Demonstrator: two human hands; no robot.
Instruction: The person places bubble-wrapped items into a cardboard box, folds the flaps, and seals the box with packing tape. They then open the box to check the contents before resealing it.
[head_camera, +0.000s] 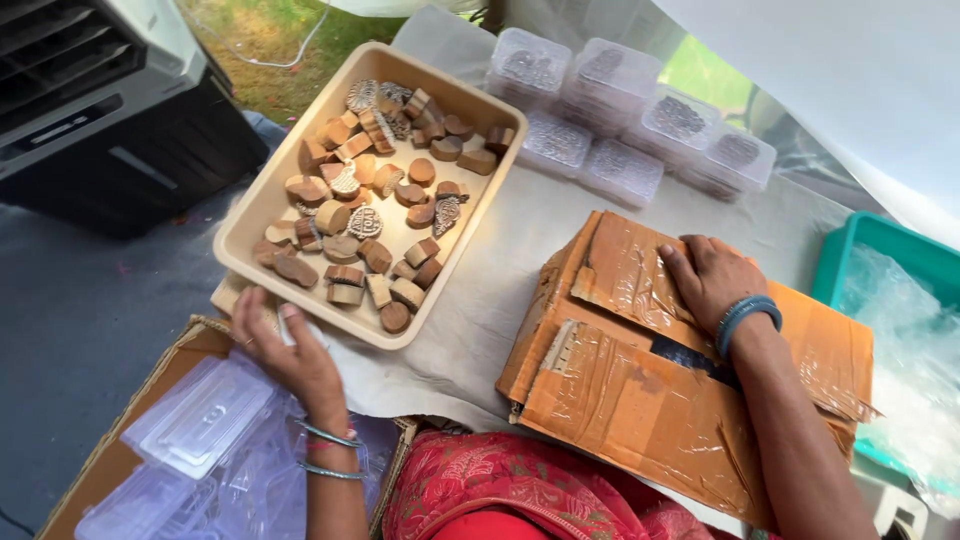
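The left hand (285, 350) lies spread, fingers loosely extended, with its fingertips on the near rim of a beige plastic tray (262, 205); it grips nothing that can be seen. Beyond the fingertips, the tray holds a loose heap of carved wooden stamp blocks (375, 195), small brown pieces in round, oval and rectangular shapes, some turned to show pale, finely cut patterns. Under the wrist sits an open carton of clear plastic lidded boxes (200, 420).

The right hand (712, 275) rests flat, palm down, fingers together, on the top flap of a worn brown cardboard box (640, 400) wrapped in glossy tape; it presses rather than grasps. Beyond this hand stand clear plastic boxes with patterned pieces inside (620, 110). To its outer side is a teal tub (880, 250) filled with clear plastic wrap.
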